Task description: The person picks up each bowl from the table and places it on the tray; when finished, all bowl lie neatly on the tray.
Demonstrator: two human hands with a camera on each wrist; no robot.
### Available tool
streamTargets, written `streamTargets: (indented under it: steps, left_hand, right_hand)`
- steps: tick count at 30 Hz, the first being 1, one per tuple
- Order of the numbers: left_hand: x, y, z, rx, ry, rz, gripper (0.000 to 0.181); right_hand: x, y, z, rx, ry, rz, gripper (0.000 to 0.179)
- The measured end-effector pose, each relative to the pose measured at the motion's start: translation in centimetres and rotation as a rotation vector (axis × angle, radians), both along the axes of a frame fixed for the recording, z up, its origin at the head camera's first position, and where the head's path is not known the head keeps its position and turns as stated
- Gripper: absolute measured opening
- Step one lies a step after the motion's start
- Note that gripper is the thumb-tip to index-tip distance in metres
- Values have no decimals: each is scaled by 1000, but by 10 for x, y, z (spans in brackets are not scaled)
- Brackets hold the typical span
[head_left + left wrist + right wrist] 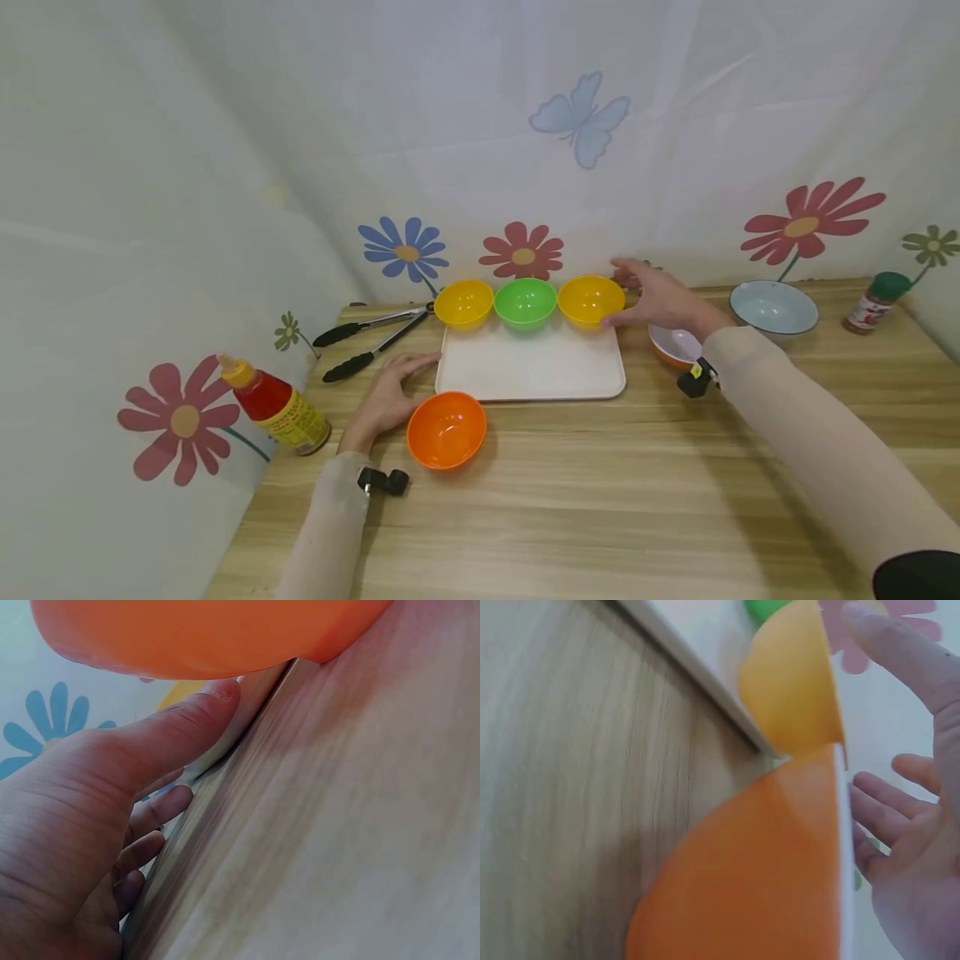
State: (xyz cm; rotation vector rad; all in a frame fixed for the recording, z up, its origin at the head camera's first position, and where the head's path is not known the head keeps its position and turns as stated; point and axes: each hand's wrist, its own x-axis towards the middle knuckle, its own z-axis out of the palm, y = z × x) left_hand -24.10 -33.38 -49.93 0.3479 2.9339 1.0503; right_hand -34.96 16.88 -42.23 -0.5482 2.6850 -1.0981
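Observation:
Three bowls stand in a row along the far side of a white tray (531, 367): a yellow bowl (463, 305) at left, a green bowl (526, 303) in the middle, a second yellow bowl (592, 302) at right. My right hand (662, 298) is spread at that right bowl, thumb near its front and fingers behind; contact is unclear. Fingers extended, my left hand (386, 400) reaches to the tray's left edge and holds nothing. Close to its thumb sits an orange bowl (447, 431), which fills the top of the left wrist view.
Black-handled tongs (375, 337) lie left of the tray, and a red sauce bottle (279, 408) stands nearer. Under my right wrist is an orange bowl with a white inside (677, 343). A pale blue bowl (774, 308) and a green-capped shaker (876, 303) stand far right.

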Motion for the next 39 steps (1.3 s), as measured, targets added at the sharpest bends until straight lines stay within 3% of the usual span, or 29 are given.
streamTargets:
  steps: [8,17,24,32,39]
  left_hand:
    - [-1,0,0,-3,3,-9,79]
    - [-1,0,2,9,5,-3,80]
    - [0,0,0,3,6,0,79]
    - [0,2,-2,4,9,3,79]
    - [0,2,-1,-3,9,1,79]
  right_hand:
    - [31,14,16,-228,50,-111,113]
    - [72,37,29,-400,210,-208,108]
    - [93,53,31,-428,227,-257,105]
    - [106,72,27,-488,297,-304,102]
    - [116,90,16,-456,244,-342,101]
